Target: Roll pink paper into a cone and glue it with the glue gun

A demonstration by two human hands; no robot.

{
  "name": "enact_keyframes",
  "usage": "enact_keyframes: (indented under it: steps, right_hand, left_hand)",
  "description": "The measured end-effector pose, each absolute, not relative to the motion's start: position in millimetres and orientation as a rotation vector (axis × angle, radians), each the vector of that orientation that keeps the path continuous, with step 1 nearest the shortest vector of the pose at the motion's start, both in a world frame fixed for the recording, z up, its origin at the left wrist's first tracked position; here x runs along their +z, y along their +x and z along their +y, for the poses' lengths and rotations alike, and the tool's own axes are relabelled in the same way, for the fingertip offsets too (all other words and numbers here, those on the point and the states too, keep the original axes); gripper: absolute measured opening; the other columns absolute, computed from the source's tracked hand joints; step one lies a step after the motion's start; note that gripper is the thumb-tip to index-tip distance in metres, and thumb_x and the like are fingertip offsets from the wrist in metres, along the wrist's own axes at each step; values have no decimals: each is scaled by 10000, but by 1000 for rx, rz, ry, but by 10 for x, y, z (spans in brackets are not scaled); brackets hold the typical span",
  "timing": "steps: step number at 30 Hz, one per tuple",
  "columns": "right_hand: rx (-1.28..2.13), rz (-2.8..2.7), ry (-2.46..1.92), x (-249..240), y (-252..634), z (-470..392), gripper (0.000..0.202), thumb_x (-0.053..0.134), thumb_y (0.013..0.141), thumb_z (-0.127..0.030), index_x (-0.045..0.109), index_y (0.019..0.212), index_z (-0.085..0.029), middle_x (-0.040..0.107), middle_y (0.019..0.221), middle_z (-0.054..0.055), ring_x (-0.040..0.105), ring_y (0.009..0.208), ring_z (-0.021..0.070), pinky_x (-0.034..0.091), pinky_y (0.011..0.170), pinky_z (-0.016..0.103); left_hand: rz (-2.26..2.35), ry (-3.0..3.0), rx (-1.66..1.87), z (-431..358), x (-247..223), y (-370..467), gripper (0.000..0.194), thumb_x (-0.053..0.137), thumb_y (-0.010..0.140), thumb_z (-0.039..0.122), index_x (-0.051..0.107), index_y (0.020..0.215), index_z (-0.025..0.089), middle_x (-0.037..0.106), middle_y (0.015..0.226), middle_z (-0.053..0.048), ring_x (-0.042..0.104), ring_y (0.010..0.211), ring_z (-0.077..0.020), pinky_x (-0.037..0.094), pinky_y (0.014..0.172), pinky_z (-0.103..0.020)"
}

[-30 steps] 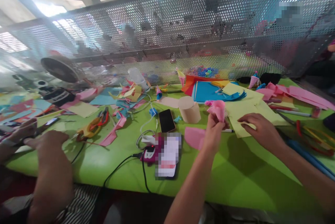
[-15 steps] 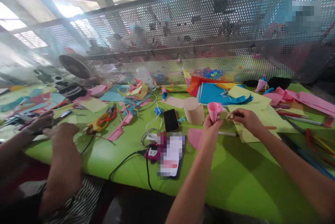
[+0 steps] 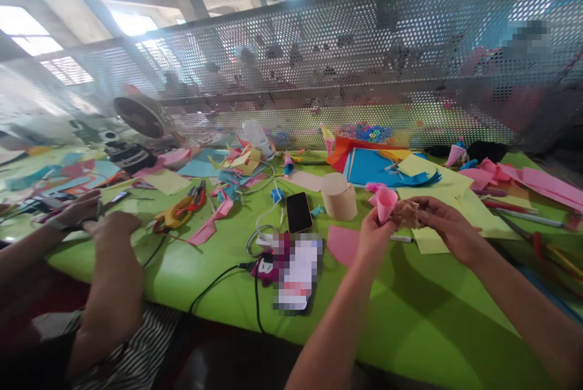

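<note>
A small pink paper cone is pinched in the fingers of my left hand, its wide end turned up toward me. A brighter pink tuft shows just beside the cone's rim. My right hand is closed on a crumpled brown scrap, which looks like thin paper and is held close to the cone. Beneath the hands lie a pink paper piece and a white stick-like pen. The lower end of the cone is hidden by my fingers.
A tan paper roll, a dark phone and a lit phone lie left of my hands. Blue paper sheets are behind. Orange-handled pliers and a co-worker's hands are further left.
My right hand has moved left toward the cone, and the brown scrap now shows larger, spread between the hands. The cone has shifted slightly right and tilted.
</note>
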State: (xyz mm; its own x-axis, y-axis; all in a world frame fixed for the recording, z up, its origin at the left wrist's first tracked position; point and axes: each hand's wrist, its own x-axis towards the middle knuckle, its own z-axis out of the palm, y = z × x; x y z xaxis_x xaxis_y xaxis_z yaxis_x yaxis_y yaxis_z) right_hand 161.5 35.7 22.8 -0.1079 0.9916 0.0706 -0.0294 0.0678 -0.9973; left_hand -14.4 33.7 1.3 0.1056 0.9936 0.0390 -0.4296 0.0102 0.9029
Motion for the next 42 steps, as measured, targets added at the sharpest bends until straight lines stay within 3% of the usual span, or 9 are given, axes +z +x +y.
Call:
enact_keyframes:
  steps: [4, 6, 11, 16, 20, 25, 30, 36, 42]
  right_hand:
    - [1154, -1316, -1105, 244, 1682, 298, 400, 950, 673, -459, 783, 944, -217, 791, 897, 36, 687, 796, 190, 570, 735, 322]
    - [1075, -1265, -1099, 266, 1741, 290, 325, 922, 710, -433, 770, 900, -218, 778, 850, 26, 672, 749, 182, 551, 684, 310]
    - [832, -1090, -999, 389, 1866, 193, 291, 879, 766, -369, 715, 984, -267, 748, 932, -4, 697, 853, 179, 572, 809, 326]
    - [720, -1192, -1011, 517, 1791, -21, 273, 880, 780, -373, 747, 1005, -293, 725, 965, 11, 665, 880, 198, 575, 807, 349]
    - [406, -1575, -1120, 579, 1700, -84, 114, 748, 907, -401, 761, 978, -313, 724, 1009, 57, 678, 964, 267, 595, 874, 459]
    - [82, -1816, -1140, 579, 1651, -72, 184, 694, 946, -360, 783, 1104, -329, 689, 1210, 97, 648, 1194, 334, 539, 1045, 580]
    - [170, -1840, -1149, 562, 1652, -70, 174, 709, 953, -392, 772, 1104, -333, 632, 1406, 96, 556, 1369, 368, 498, 1117, 635]
    - [477, -1774, -1139, 536, 1688, -31, 160, 680, 967, -443, 784, 1030, -339, 659, 1399, 65, 610, 1321, 333, 517, 1113, 600]
    - [467, -1772, -1180, 433, 1702, -21, 220, 693, 951, -504, 785, 1044, -327, 688, 1388, 80, 609, 1319, 345, 509, 1114, 598]
  left_hand:
    - [809, 1015, 1298, 326, 5, -140, 372, 884, 740, 367, 759, 1019, 155, 747, 950, -63, 666, 870, -190, 520, 842, -310]
    - [845, 1068, 1302, 316, -5, -131, 363, 873, 752, 378, 737, 1011, 163, 712, 901, -41, 624, 824, -173, 490, 789, -286]
    - [1001, 1298, 1273, 280, -100, -104, 251, 774, 864, 381, 677, 1001, 193, 593, 793, 12, 484, 714, -134, 367, 672, -245]
    - [1137, 1618, 1282, 233, -146, -116, 160, 686, 937, 285, 576, 853, 204, 511, 745, 33, 409, 687, -126, 287, 654, -247]
    - [1175, 1711, 1283, 218, -126, -119, 143, 672, 949, 266, 570, 867, 209, 533, 750, 28, 425, 689, -135, 281, 669, -250]
    - [1179, 1682, 1283, 230, -136, -104, 101, 657, 969, 274, 606, 912, 207, 587, 792, 13, 470, 710, -143, 325, 690, -241]
    - [1140, 1613, 1295, 246, -150, -107, 75, 677, 954, 279, 636, 962, 217, 632, 847, -8, 512, 746, -161, 380, 721, -247]
    - [1144, 1757, 1241, 253, -133, -130, 57, 685, 937, 226, 630, 923, 229, 640, 823, 3, 523, 729, -165, 364, 730, -252]
    - [1136, 1794, 1248, 255, -126, -131, 73, 676, 934, 188, 622, 910, 230, 650, 845, -4, 551, 762, -181, 366, 740, -262]
